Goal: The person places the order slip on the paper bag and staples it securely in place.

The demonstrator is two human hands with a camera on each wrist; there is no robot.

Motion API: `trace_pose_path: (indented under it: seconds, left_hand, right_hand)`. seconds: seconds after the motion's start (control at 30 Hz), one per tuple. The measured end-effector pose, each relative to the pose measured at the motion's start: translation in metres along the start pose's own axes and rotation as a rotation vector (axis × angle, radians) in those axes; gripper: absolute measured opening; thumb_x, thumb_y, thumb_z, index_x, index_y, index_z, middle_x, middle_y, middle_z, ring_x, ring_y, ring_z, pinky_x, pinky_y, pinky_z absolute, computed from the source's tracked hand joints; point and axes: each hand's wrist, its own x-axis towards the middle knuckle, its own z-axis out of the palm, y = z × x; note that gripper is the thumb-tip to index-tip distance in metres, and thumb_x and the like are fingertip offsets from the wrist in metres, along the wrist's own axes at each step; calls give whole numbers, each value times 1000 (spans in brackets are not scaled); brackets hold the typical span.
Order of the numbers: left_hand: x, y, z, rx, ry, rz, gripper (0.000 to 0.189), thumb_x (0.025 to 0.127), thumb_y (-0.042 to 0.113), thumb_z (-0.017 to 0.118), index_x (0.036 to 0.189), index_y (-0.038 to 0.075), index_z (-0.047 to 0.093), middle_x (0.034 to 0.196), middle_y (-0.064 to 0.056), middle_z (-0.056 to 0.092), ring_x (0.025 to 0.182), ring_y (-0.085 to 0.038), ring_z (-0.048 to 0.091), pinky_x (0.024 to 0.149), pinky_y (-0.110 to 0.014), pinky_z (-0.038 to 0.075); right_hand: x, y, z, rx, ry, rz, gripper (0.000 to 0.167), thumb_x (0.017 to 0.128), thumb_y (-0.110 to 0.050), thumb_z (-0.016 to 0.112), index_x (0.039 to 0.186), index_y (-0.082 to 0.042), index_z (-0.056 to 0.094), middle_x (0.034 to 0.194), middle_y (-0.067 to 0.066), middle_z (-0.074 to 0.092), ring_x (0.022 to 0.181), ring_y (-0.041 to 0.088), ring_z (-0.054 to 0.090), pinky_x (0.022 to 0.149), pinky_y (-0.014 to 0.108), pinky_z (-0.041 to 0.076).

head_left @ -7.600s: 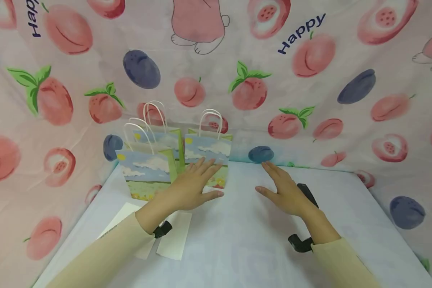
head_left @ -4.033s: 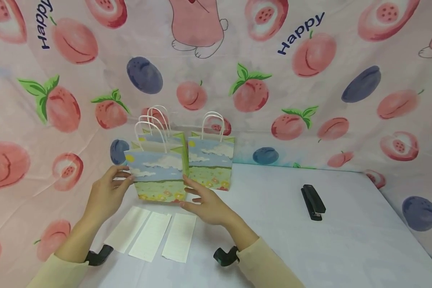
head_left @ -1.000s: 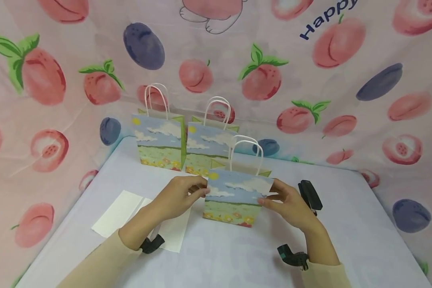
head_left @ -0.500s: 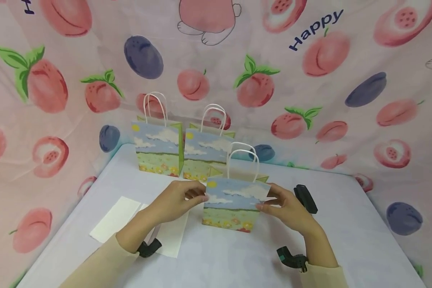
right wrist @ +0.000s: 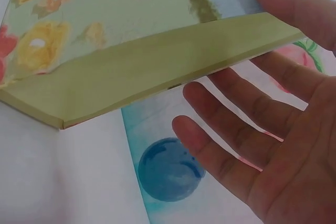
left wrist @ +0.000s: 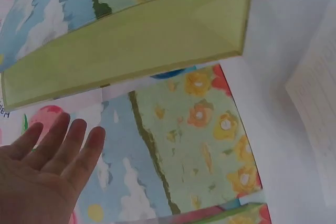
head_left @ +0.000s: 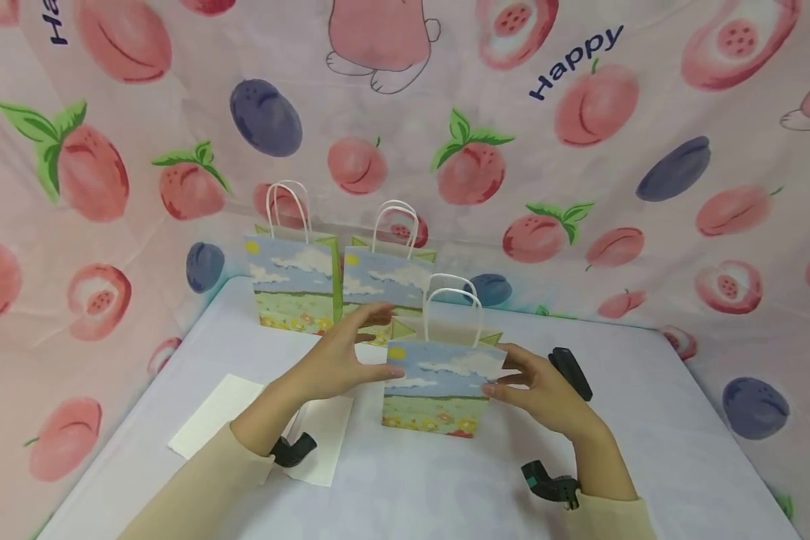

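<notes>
Three paper gift bags stand upright on the table, each printed with sky and flowers and fitted with white handles. The front bag [head_left: 439, 386] is nearest me. My right hand [head_left: 547, 390] grips its right edge, thumb on the printed face and fingers behind, along the green side [right wrist: 157, 66]. My left hand [head_left: 337, 360] is spread at its left edge, thumb tip overlapping the face in the head view. In the left wrist view, the left fingers [left wrist: 76, 150] extend in front of the middle bag [left wrist: 178, 150]. The left bag [head_left: 293, 285] stands behind the left hand.
White paper slips [head_left: 320, 442] lie at the left front, partly hidden by my left forearm. A black stapler [head_left: 570, 373] lies behind my right hand. A fruit-print cloth [head_left: 405, 112] hangs along the back of the white table [head_left: 459, 487].
The front bag was moved from the left group to centre-right by both hands, revealing the slips' surroundings. In the last half second, my left fingers came off its edge and spread; the right stayed.
</notes>
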Motion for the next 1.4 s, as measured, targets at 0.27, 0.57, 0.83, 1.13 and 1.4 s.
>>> trace_pose_path:
  seconds: [0.27, 0.57, 0.83, 1.13, 1.4]
  left_hand:
    - [17, -2, 6, -150, -86, 9, 86, 83, 32, 89, 155, 35, 43, 157, 12, 47, 150, -18, 42, 124, -47, 34]
    - [26, 0, 14, -275, -70, 22, 70, 83, 29, 90, 146, 23, 60, 138, 1, 65, 106, -16, 65, 94, -35, 54]
    - [26, 0, 18, -274, -20, -7, 50, 84, 27, 88, 131, 22, 73, 80, 5, 61, 56, -11, 32, 54, -22, 33]
    - [27, 2, 23, -279, -3, -2, 40, 87, 29, 85, 123, 13, 77, 53, 9, 31, 46, -8, 23, 45, -22, 26]
    - [30, 0, 25, -268, 2, -24, 31, 90, 24, 82, 119, 13, 79, 50, 7, 29, 45, -9, 24, 46, -22, 26]
  right_hand:
    - [5, -5, 7, 18, 139, -95, 60, 95, -12, 76, 149, -17, 52, 140, 4, 61, 126, 13, 59, 103, 27, 52]
    - [13, -10, 26, 167, 216, -179, 64, 96, -1, 71, 154, -12, 47, 134, -5, 64, 114, 15, 65, 88, 28, 58]
    - [16, -13, 33, 184, 292, -207, 47, 94, 1, 73, 140, -5, 62, 129, -8, 68, 112, 12, 66, 84, 26, 59]
    - [15, -15, 34, 178, 369, -149, 30, 93, -2, 75, 123, -2, 71, 114, -12, 75, 103, 9, 71, 84, 25, 58]
    - [16, -15, 32, 189, 367, -138, 21, 95, -5, 74, 115, 1, 73, 104, -10, 78, 97, 11, 72, 80, 26, 60]
